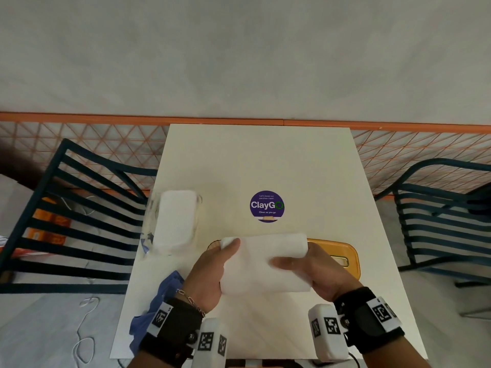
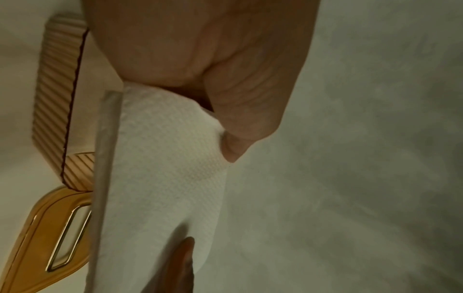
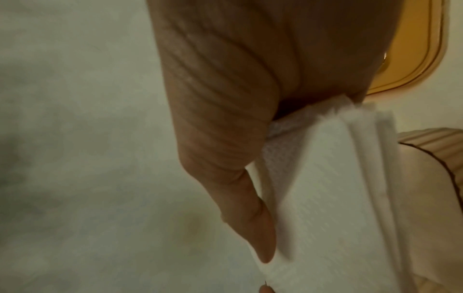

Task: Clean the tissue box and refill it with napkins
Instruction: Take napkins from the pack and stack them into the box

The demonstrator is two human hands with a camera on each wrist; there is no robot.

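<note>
Both hands hold one thick stack of white napkins [image 1: 265,261] over the middle of the white table [image 1: 265,160]. My left hand [image 1: 223,261] grips its left end, thumb on top. At the other end, my right hand [image 1: 305,261] grips with the thumb lying across the top. In the left wrist view the thumb [image 2: 245,119] presses the embossed napkins [image 2: 162,178]. The ribbed beige tissue box [image 2: 52,99] lies open below the stack and is almost hidden in the head view. Its amber lid [image 1: 345,257] lies flat at the right.
A clear plastic pack of white napkins [image 1: 175,221] stands at the table's left edge. A blue cloth [image 1: 162,296] hangs over the near left edge. A purple round sticker [image 1: 267,206] marks the centre. Dark slatted chairs [image 1: 79,208] flank both sides.
</note>
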